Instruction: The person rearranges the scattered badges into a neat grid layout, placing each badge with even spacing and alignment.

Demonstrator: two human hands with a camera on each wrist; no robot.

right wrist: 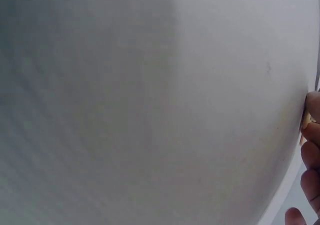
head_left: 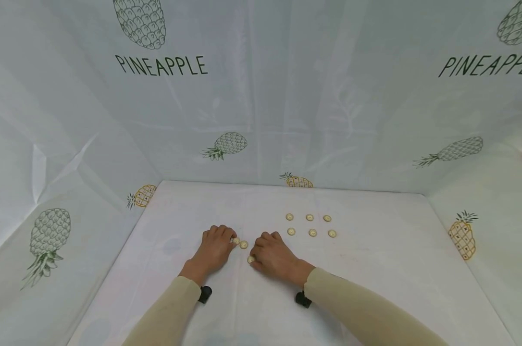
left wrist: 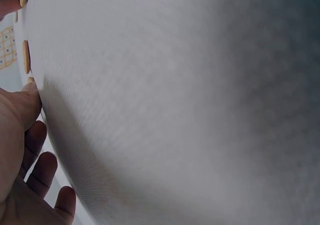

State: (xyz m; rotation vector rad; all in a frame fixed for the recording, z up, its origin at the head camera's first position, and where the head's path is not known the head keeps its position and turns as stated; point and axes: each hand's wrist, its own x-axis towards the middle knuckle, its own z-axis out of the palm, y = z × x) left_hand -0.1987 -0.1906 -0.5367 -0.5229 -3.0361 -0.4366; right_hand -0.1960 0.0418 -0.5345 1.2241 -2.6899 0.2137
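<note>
My left hand (head_left: pixel 217 246) pinches a pale yellow round button (head_left: pixel 236 240) at its thumb and fingertips, low over the white tabletop. In the left wrist view only an edge of this button (left wrist: pixel 30 80) shows past the thumb. A second button (head_left: pixel 243 244) lies flat beside it, between the hands. My right hand (head_left: pixel 275 257) holds another button (head_left: pixel 251 259) between thumb and finger, nearer to me. The right wrist view has this button (right wrist: pixel 306 119) on edge, partly covered by the fingertips.
Right of the hands, more buttons lie in two rows of three, including a far-row button (head_left: pixel 309 217) and a near-row button (head_left: pixel 313 232). A white cloth (head_left: pixel 304 96) printed with pineapples rises behind and at both sides of the white table (head_left: pixel 395 269).
</note>
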